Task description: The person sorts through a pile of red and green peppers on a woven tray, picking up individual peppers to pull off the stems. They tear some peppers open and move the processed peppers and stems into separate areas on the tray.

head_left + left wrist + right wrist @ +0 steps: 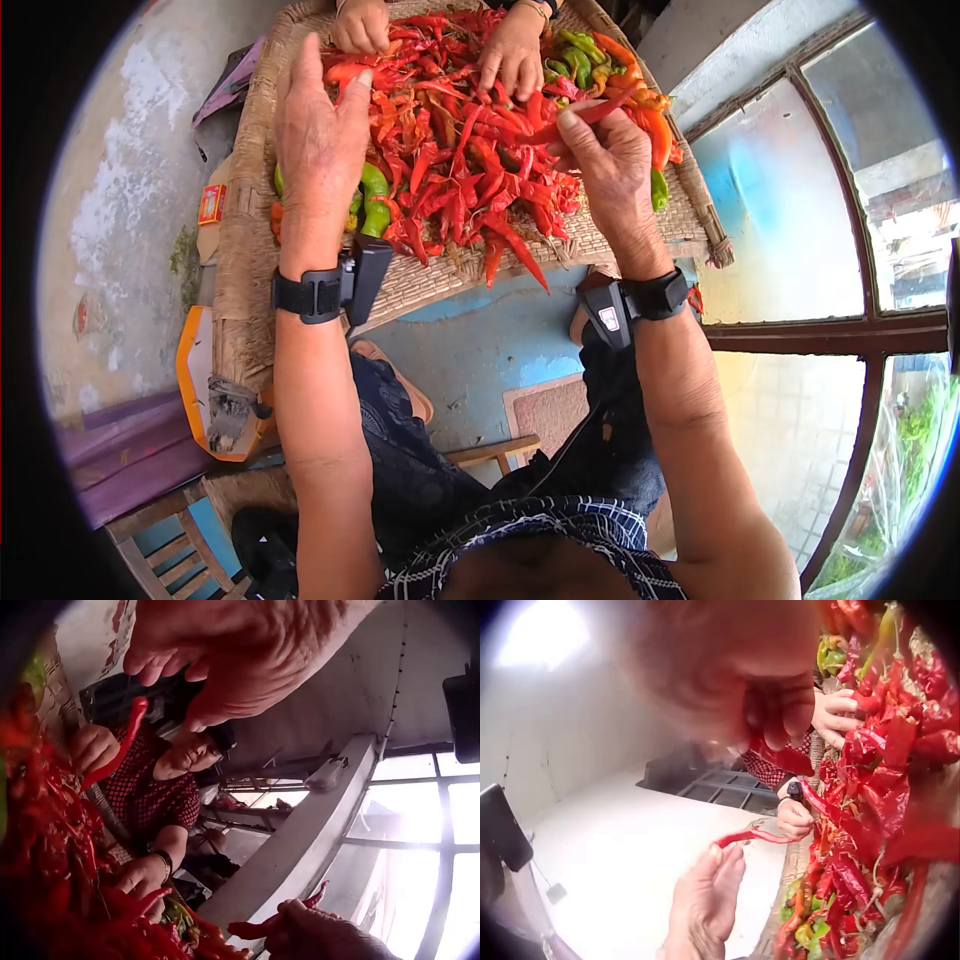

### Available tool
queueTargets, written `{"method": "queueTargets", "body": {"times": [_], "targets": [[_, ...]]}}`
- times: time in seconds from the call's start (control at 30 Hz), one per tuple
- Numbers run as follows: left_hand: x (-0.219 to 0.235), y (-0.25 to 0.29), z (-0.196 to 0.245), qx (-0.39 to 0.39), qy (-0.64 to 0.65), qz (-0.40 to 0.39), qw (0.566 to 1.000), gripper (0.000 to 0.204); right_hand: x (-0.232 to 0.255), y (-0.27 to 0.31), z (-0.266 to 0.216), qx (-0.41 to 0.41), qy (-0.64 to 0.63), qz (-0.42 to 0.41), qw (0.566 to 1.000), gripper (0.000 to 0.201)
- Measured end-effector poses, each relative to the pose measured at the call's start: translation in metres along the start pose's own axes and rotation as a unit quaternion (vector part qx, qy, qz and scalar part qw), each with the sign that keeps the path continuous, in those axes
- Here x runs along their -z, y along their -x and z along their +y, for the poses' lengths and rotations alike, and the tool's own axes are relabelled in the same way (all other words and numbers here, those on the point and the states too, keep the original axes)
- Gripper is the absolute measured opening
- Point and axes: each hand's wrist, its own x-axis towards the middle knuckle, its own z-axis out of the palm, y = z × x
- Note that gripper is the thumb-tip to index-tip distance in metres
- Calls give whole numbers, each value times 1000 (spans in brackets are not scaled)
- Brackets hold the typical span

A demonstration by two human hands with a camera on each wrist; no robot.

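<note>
My right hand (pixel 617 165) pinches a long red pepper (pixel 602 109) between thumb and fingers, above the right part of the pepper heap (pixel 470 150). In the left wrist view that pepper (pixel 259 928) sticks out of the right hand (pixel 322 937). My left hand (pixel 325 135) is raised over the heap's left side, fingers extended and thumb apart. A red pepper (pixel 343 73) shows between its thumb and index finger; in the left wrist view this pepper (pixel 124 742) stands by another person's hand, apart from my left hand (pixel 255 652). The right wrist view shows my left hand (pixel 705 900) near a pepper tip.
Across the woven tray (pixel 245 220), another person's two hands (pixel 362 26) (pixel 515 50) are at the heap. Green peppers (pixel 375 200) lie at the left edge, with green and orange ones (pixel 580 62) at the back right. A window frame (pixel 800 337) stands to the right.
</note>
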Motion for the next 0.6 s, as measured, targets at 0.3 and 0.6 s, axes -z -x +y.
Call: {"method": "queueTargets", "body": {"times": [0.3,0.6], "targets": [[-13,37,47,-114,147,-297,937,25,-19,5,-6,-9,-87,-41,995,18],[8,4,-7,-105,-150,-22,983,42,-33,7,18,160,274,-109,942,30]]}}
